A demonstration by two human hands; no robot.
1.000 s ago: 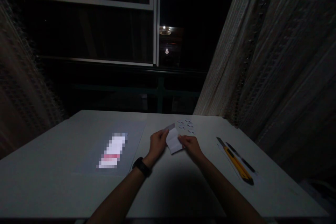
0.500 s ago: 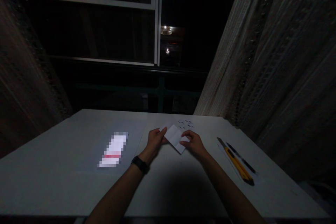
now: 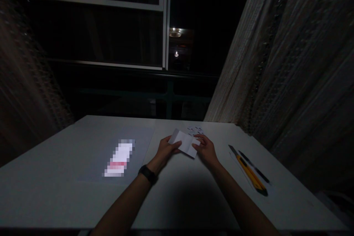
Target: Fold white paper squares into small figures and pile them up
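A small white piece of folded paper [image 3: 183,142] is held just above the white table [image 3: 177,199], near its far middle. My left hand [image 3: 165,152] grips the paper's left edge with thumb and fingers closed on it. My right hand [image 3: 206,149] pinches the paper's right edge. A dark watch sits on my left wrist. Both forearms reach in from the bottom of the view.
A yellow utility knife [image 3: 250,174] and a dark pen [image 3: 253,166] lie on the right. Several small paper scraps [image 3: 195,130] lie behind the hands. A grey sheet [image 3: 118,155] with a blurred-out item lies left. A dark window and curtains stand behind.
The paper has been turned between the hands and now lies flatter and more sideways. Both hands have shifted slightly on its edges.
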